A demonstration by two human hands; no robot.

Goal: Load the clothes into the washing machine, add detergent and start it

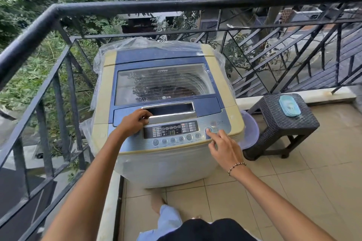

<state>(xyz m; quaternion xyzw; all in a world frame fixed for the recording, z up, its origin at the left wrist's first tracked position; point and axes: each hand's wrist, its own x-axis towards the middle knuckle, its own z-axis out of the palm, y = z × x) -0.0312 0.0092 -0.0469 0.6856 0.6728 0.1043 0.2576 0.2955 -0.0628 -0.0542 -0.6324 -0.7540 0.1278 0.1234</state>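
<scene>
The right hand [225,148] is nearest. Its pointing finger is straight and its tip touches the round start button [208,130]; the other fingers bend loosely and hold nothing. The left hand [135,121] curls its fingers on the left end of the lid handle [170,109]. The washing machine [166,162] stands on the tiled floor with its lid [164,82] shut. Dark clothes [176,92] show dimly through the lid. Its little screen [172,132] glows green. Just beside the machine is a purple tub [251,133], then a dark stool [282,129] with a blue box [289,105] on top. A black railing [137,7] stands behind.
</scene>
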